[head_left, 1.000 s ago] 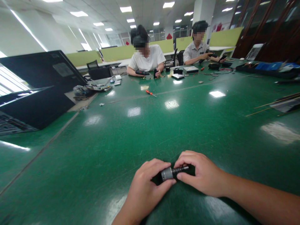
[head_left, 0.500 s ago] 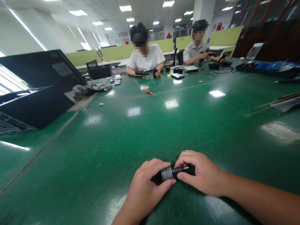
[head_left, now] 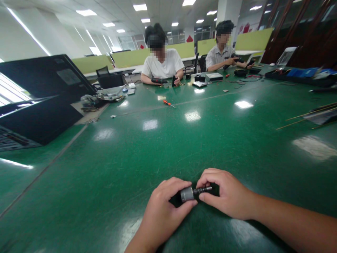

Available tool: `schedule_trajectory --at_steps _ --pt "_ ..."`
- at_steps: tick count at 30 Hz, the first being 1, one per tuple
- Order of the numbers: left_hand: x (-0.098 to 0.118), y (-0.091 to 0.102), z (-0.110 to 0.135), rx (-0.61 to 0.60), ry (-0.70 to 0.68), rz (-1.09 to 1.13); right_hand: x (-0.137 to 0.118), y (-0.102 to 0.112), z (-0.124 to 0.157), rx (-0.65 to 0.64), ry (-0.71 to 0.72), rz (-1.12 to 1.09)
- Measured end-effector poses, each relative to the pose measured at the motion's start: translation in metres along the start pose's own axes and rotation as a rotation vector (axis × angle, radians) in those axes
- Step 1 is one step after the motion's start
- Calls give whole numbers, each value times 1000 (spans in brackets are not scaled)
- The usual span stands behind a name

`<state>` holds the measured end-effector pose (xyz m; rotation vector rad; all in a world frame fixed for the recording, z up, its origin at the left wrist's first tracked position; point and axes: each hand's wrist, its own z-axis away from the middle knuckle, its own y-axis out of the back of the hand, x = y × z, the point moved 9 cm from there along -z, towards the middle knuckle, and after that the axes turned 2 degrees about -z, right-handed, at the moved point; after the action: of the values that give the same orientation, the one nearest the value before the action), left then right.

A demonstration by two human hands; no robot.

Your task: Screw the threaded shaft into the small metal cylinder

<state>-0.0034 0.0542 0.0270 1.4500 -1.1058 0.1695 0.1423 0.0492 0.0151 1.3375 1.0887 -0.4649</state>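
Note:
Low in the head view, both my hands meet on one small metal part just above the green table (head_left: pixel 163 147). My left hand (head_left: pixel 164 211) is closed round its dark body, and the grey cylindrical collar (head_left: pixel 187 194) shows between thumb and fingers. My right hand (head_left: pixel 226 195) pinches the thin dark threaded shaft (head_left: pixel 202 190) that sticks out of the collar to the right. Most of the part's body is hidden inside my left palm.
A black open case (head_left: pixel 44 102) stands at the left. An orange-handled screwdriver (head_left: pixel 168 103) lies mid-table. Thin rods (head_left: pixel 305 117) lie at the right edge. Two people sit at the far side with tools and small boxes (head_left: pixel 213 77) in front of them.
My hands and the part keep the same grip and place. The view has tipped slightly, nothing else.

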Motion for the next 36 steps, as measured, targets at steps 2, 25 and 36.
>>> schedule_trajectory --at_steps 2,25,36 --pt "0 0 0 -4 5 3 0 0 0 0 2 1" --pt "-3 -6 -2 -60 60 -35 1 0 0 1 5 -19" --pt "-2 -4 -1 -49 51 -49 3 -3 1 -3 3 51"
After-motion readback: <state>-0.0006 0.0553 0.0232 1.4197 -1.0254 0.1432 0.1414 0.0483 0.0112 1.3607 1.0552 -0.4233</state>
